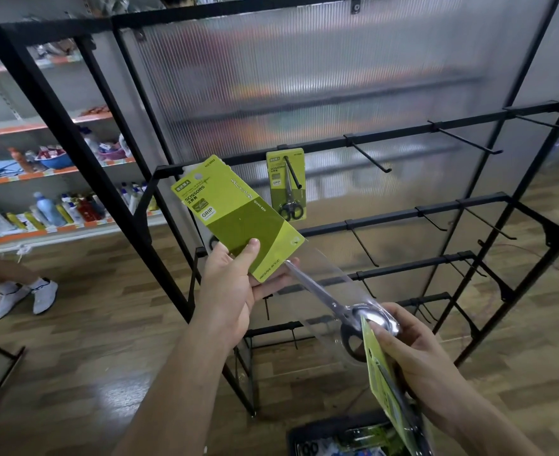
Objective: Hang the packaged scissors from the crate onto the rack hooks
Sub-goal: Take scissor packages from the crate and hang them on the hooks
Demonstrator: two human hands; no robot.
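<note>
**A:** The left hand (228, 284) pinches the green scissors pack (228, 212), thumb on front, fingers behind.
**B:** Why hold it so low?
**A:** I think so the hole on top stays free for a hook (370, 158). The pack is up in front of the rack (403, 130), near its left side.
**B:** And the right hand (416, 350)?
**A:** Its fingers curl round a second pack (383, 373), above the crate (307, 432) at the rack's foot. One hung pack (286, 185) is already on the rack.
**B:** What's written?
**A:** "SCISSORS" and "GRIP". The tiny words are too small.
</note>
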